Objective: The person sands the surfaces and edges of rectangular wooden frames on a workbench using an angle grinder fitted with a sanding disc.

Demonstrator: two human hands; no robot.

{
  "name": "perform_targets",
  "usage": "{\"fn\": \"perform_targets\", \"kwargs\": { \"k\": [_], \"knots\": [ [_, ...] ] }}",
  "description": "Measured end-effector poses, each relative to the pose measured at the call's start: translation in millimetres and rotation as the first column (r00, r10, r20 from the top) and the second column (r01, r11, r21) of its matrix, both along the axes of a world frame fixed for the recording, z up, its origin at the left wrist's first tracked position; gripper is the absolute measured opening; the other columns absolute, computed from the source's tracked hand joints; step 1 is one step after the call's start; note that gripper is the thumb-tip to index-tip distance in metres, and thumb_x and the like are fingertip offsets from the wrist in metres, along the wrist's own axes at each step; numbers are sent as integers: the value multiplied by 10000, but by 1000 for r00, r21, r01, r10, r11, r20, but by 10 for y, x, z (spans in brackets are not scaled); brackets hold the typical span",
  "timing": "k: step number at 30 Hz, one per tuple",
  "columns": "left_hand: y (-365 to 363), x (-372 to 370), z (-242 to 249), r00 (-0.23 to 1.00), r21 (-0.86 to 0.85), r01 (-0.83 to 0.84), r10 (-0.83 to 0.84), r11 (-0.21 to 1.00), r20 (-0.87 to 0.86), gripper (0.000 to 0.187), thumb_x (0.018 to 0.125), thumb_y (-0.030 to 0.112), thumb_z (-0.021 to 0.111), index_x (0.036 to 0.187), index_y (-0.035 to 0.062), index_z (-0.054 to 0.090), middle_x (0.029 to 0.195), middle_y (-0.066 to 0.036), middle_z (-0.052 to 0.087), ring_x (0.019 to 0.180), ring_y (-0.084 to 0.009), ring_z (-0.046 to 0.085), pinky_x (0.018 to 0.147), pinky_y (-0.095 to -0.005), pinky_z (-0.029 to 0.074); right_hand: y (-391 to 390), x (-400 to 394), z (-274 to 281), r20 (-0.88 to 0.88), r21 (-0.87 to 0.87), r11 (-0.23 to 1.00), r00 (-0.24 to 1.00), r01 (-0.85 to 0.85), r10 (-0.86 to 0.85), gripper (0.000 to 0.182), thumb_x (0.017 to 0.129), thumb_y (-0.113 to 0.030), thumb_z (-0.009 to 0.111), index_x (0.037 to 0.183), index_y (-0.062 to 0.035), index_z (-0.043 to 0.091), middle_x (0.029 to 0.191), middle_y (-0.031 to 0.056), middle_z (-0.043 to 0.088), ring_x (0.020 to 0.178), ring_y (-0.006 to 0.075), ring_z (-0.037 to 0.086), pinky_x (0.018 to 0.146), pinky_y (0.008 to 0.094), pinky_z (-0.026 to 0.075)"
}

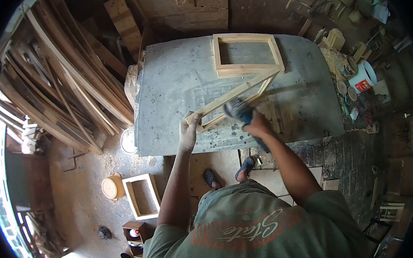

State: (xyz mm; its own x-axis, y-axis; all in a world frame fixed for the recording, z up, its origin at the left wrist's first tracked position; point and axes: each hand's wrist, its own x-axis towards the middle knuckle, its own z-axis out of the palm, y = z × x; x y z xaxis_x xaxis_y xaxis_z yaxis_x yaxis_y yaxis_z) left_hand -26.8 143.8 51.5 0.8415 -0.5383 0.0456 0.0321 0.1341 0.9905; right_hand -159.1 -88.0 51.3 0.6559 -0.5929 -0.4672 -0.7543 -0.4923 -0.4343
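Observation:
My left hand (pixel 188 131) is closed around the near left corner of a wooden frame (pixel 235 93), which stands tilted on edge over the grey worktable (pixel 171 93). In my right hand (pixel 259 125) is an angle grinder (pixel 238 110) with a dark body, its head blurred by motion. The grinder's head overlaps the frame's opening, close to the long upper rail. A second wooden frame (pixel 250 71) lies flat toward the table's far side, and the far corner of the held frame meets it in this view.
Long boards (pixel 78 75) lean at the left. On the floor are another wooden frame (pixel 155 196), a lidded bucket (pixel 111 187) and a small wooden box (pixel 135 237). A white paint bucket (pixel 365 77) stands right of the table, near sawdust and wood scraps (pixel 336 39).

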Motion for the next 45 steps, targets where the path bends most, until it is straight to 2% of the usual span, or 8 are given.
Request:
{"fn": "perform_targets", "kwargs": {
  "k": [5, 11, 15, 22, 36, 41, 43, 45],
  "knots": [
    [25, 5, -6, 999, 47, 30, -32, 998, 32, 372, 983, 368, 507, 814, 47, 585, 771, -11, 543, 769, -120, 509, 754, -286, 399, 408, 106, 169, -77, 3, 974, 971, -228, 227, 787, 613, -317, 801, 1270, -82, 437, 1080, 214, 659, 1021, 383, 642, 878, 453, 514],
    [25, 14, -42, 999, 34, 25, -27, 999, 45, 398, 975, 409, 520, 830, 43, 580, 774, -14, 544, 762, -118, 503, 747, -286, 399, -129, -91, -26, 54, -9, 1000, 998, -28, 28, 750, 611, -315, 799, 1240, -79, 465, 1109, 211, 655, 1030, 371, 643, 904, 430, 511],
    [11, 7, -36, 1000, 8, -1, 1, 1000, 3, 352, 966, 358, 568, 831, 37, 620, 752, 11, 530, 745, -93, 483, 713, -260, 390, -473, -171, 47, 21, -62, 994, 996, 91, -89, 814, 605, -282, 805, 1308, -46, 470, 1191, 228, 622, 1109, 368, 606, 943, 409, 484],
    [7, 8, -49, 1000, -3, -10, 10, 1000, 11, 338, 965, 348, 570, 836, 40, 624, 753, 10, 532, 747, -97, 484, 713, -257, 387, -598, -171, 76, -19, -68, 995, 997, 75, -76, 847, 630, -330, 792, 1351, -68, 433, 1257, 216, 590, 1153, 354, 585, 961, 416, 478],
    [-4, -5, -13, 1000, -29, -12, 11, 999, -15, 304, 958, 314, 592, 810, 48, 598, 750, 23, 517, 732, -75, 463, 685, -240, 386, 295, -84, 201, -49, 18, 975, 974, -221, 222, 729, 601, -282, 797, 1212, -40, 481, 1069, 252, 650, 1004, 396, 638, 868, 442, 512],
    [3, -125, 99, 1000, -63, 12, -13, 998, -10, 200, 862, 190, 720, 803, 44, 596, 782, 37, 580, 732, -66, 527, 669, -235, 447, 109, -877, 360, 142, 50, 968, 961, -247, 238, 727, 579, -261, 828, 1203, -27, 538, 1086, 225, 656, 1040, 365, 637, 895, 420, 498],
    [-14, -163, 15, 999, 40, -36, 36, 999, 17, 167, 818, 125, 730, 799, 36, 591, 754, 24, 604, 705, -71, 550, 649, -242, 466, -17, -1246, 647, 340, 74, 982, 930, -176, 141, 733, 575, -198, 834, 1219, -11, 539, 1061, 193, 668, 1007, 312, 652, 891, 395, 494],
    [-51, -190, -66, 993, 96, -108, 102, 989, 63, 159, 799, 98, 725, 788, 33, 581, 719, 17, 607, 680, -68, 556, 629, -248, 473, -58, -1492, 1102, 399, 67, 993, 915, -98, 64, 732, 573, -144, 827, 1228, 2, 534, 1055, 154, 662, 992, 269, 644, 887, 381, 485]
  ]
}}
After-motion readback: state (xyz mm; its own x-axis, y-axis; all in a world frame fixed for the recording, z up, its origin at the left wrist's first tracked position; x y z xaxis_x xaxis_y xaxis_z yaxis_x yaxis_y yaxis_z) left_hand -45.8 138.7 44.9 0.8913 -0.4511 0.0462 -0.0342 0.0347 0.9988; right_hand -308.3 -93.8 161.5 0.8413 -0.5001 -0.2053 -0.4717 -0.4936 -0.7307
